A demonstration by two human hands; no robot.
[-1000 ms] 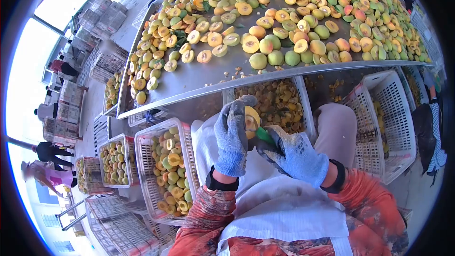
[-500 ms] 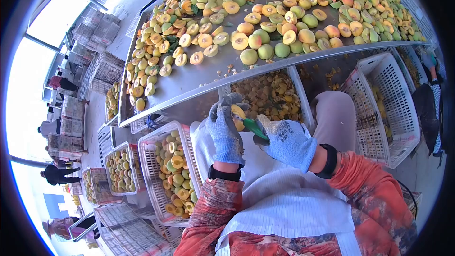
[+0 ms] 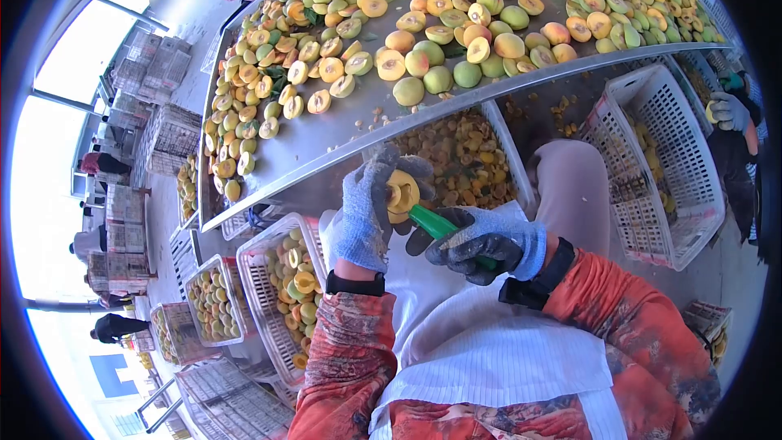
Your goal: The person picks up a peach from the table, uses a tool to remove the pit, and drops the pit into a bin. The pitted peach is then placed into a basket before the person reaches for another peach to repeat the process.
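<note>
In my left hand [image 3: 366, 204], gloved in blue and grey, is a yellow peach half [image 3: 402, 195], its cut face turned up and its middle hollow. My right hand [image 3: 493, 243], in a matching glove, is closed around the green handle [image 3: 433, 221] of a small tool. The front of that handle meets the lower edge of the fruit; whatever blade it has is hidden. Both hands are above my apron, just in front of the metal table [image 3: 305, 126]. Many halved and whole peaches [image 3: 423, 69] lie on that table.
Below the table edge sits a crate of scraps and pits [image 3: 464, 159]. A white crate of peach halves [image 3: 293, 277] stands to my left, another basket [image 3: 660, 171] to my right. A co-worker's gloved hand [image 3: 730, 112] shows at far right. Stacked crates [image 3: 167, 138] line the left.
My left hand has turned, so the peach half's cut face now shows. My right hand has rolled over, with its grey palm side and fingers in view around the green handle.
</note>
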